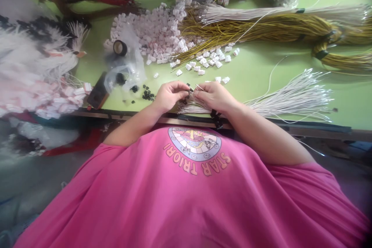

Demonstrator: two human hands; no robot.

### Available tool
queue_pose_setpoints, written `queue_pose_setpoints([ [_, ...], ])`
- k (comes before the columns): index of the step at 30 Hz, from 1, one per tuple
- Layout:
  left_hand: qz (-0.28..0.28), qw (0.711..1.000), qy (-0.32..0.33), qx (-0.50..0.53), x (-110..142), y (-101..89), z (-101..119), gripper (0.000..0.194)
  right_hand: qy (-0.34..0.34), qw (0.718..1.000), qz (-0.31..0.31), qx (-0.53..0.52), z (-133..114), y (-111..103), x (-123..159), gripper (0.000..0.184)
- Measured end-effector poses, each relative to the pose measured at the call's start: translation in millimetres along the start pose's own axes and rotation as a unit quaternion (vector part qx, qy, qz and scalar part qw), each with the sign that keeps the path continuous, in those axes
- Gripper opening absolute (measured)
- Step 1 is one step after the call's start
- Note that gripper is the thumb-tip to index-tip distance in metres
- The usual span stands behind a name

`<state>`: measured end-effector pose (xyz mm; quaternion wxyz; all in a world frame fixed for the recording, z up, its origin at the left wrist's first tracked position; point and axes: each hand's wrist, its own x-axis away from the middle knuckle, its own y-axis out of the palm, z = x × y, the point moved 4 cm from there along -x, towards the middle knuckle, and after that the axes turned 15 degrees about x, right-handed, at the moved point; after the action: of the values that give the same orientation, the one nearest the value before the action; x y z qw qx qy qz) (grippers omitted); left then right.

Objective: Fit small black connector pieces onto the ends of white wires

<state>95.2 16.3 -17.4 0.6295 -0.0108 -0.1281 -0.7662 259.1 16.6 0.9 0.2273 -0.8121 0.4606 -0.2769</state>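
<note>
Near the table's front edge, my left hand [170,96] pinches a small black connector [191,90] between thumb and fingertips. Close beside it, my right hand [215,95] is closed on a white wire [198,86], its tip pointing toward the black piece. Whether wire and connector touch is too small to tell. Under and to the right of my right hand lies a bundle of white wires [287,97] with bare metal ends. Several loose black connectors [148,95] are scattered left of my left hand.
White connectors [157,33] are heaped behind my hands. Yellow wire bundles [279,29] stretch across the back right. A clear plastic bag [132,56], a black tape roll [120,47] and a dark box-shaped object [98,91] are at left, beside piled white wires [31,62].
</note>
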Motion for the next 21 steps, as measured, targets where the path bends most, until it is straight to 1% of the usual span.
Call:
queue_pose_setpoints([
  [5, 0.001, 1.000, -0.014, 0.007, -0.5, -0.9, 0.0, 0.018, -0.002, 0.999, -0.019, -0.027, -2.0, -0.6, 2.4, 0.026],
  [9, 0.002, 1.000, -0.021, 0.022, -0.6, -2.1, -1.0, 0.018, 0.002, 0.999, -0.023, -0.036, -3.0, -1.8, 3.3, 0.026],
  [16, -0.034, 0.996, -0.044, 0.072, -0.7, -2.4, -5.1, 0.018, -0.002, 0.999, -0.030, -0.030, -1.8, -1.6, 3.0, 0.027],
  [21, -0.034, 0.992, -0.063, 0.106, -1.0, -2.7, -8.9, 0.021, -0.004, 0.999, -0.027, -0.031, 0.0, -1.7, 2.8, 0.026],
])
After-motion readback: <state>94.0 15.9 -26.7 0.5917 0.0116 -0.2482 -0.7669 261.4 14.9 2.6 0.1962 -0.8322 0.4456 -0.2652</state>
